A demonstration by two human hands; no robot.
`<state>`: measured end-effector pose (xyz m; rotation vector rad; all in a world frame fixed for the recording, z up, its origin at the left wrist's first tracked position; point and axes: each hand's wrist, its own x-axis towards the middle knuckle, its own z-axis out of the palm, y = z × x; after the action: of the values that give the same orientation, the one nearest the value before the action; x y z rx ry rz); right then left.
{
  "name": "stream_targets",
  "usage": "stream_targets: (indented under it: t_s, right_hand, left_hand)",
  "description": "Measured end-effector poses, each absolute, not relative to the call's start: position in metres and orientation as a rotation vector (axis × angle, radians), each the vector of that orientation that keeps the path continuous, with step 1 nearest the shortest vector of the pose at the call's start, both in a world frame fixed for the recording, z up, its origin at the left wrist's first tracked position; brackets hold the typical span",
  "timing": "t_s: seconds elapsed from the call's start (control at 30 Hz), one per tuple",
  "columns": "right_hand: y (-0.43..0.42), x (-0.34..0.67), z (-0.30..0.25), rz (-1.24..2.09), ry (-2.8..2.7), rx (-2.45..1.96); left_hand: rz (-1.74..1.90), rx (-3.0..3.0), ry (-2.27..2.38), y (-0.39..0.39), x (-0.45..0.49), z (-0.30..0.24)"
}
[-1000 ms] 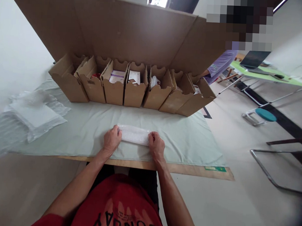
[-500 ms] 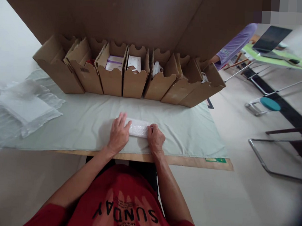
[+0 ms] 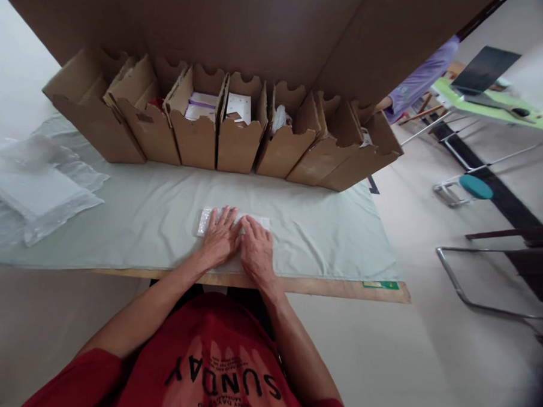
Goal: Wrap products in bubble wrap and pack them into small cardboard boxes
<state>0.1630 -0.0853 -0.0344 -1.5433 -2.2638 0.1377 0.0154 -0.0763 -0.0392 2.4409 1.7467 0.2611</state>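
Observation:
A narrow, flat packet of clear bubble wrap [image 3: 204,222] lies lengthwise on the cloth in front of me. My left hand [image 3: 220,238] rests on its middle, fingers spread and stretched out. Beside it, touching or nearly so at the thumbs, my right hand [image 3: 257,248] lies over the right half with its fingers extended. Both hands cover much of the packet, so only its two ends and upper edge show. What the wrap contains cannot be made out.
Cardboard bins [image 3: 240,145] stand in a row behind the packet, several holding small boxes or bags. Clear plastic sheets [image 3: 42,196] are heaped at the left on the pale green cloth [image 3: 149,222]. Another person's purple sleeve [image 3: 421,81] reaches toward the rightmost bin. A teal stool [image 3: 476,187] stands beyond.
My right hand has moved left from the packet's right end, opening from a pinch to lie over it. My left hand has shifted slightly right, uncovering the left end.

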Motion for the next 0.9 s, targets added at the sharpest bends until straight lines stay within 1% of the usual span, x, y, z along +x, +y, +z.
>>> stream_targets:
  t_s: [0.1, 0.23, 0.4, 0.53, 0.67, 0.73, 0.8, 0.9]
  right_hand:
    - [-0.084, 0.165, -0.041, 0.201, -2.377, -1.530]
    - [-0.088, 0.199, -0.045, 0.148, -2.389, -1.549]
    - [-0.089, 0.228, -0.037, 0.122, -2.547, -1.415]
    - [-0.086, 0.224, -0.027, -0.058, -2.630, -1.375]
    - [-0.094, 0.211, -0.019, -0.234, -2.723, -1.308]
    - [-0.101, 0.196, -0.015, -0.214, -2.771, -1.269]
    - [-0.107, 0.172, -0.013, -0.123, -2.812, -1.236]
    - [-0.113, 0.129, -0.011, 0.022, -2.817, -1.226]
  left_hand:
    - [0.237, 2.442, 1.742, -0.077, 0.011, -0.038]
    - [0.213, 2.448, 1.722, -0.086, -0.012, -0.033]
    - [0.183, 2.455, 1.692, -0.098, -0.051, -0.029]
    - [0.163, 2.630, 1.588, -0.089, -0.067, -0.025]
    - [0.192, 2.710, 1.494, -0.060, -0.073, -0.023]
    - [0.238, 2.676, 1.519, -0.045, -0.074, -0.022]
    - [0.298, 2.636, 1.584, -0.035, -0.072, -0.021]
    - [0.437, 2.610, 1.646, -0.039, -0.069, -0.022]
